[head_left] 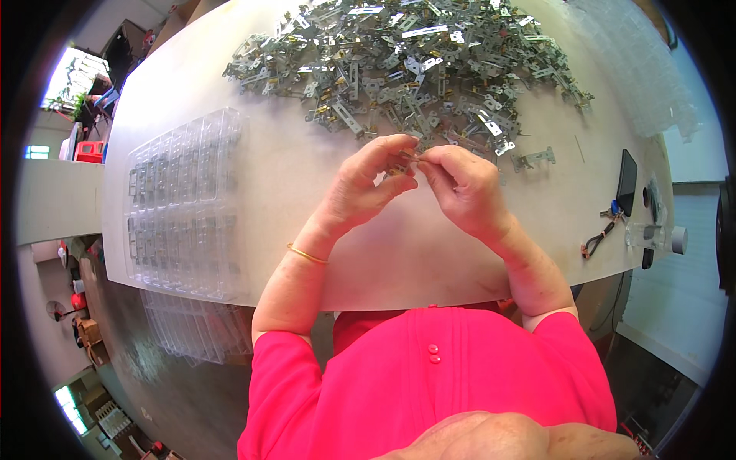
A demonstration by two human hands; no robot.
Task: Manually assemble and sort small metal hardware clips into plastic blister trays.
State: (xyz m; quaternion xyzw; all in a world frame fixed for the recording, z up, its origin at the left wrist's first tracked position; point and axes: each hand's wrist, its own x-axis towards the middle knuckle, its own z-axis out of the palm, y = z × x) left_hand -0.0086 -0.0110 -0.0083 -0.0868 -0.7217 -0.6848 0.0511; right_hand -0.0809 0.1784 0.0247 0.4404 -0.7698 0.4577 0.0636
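Observation:
Both of my hands meet over the table, just in front of a big heap of small metal brackets (429,69). My left hand (366,178) is curled, thumb and fingers closed around a small metal bracket (400,165) with a brassy part. At the bracket's right end, the thumb and forefinger of my right hand (469,180) are pinched together; whether they hold the bracket itself or another tiny piece is too small to tell. My fingers cover most of the bracket. A loose bracket (534,159) lies right of my right hand, near a thin pin (579,149).
Clear plastic trays (184,203), their compartments filled with metal parts, sit on the table's left. More clear trays (195,326) are below the table edge. On the right are stacked clear trays (644,69), a black phone (627,182), keys (609,212) and a clear bottle (652,236).

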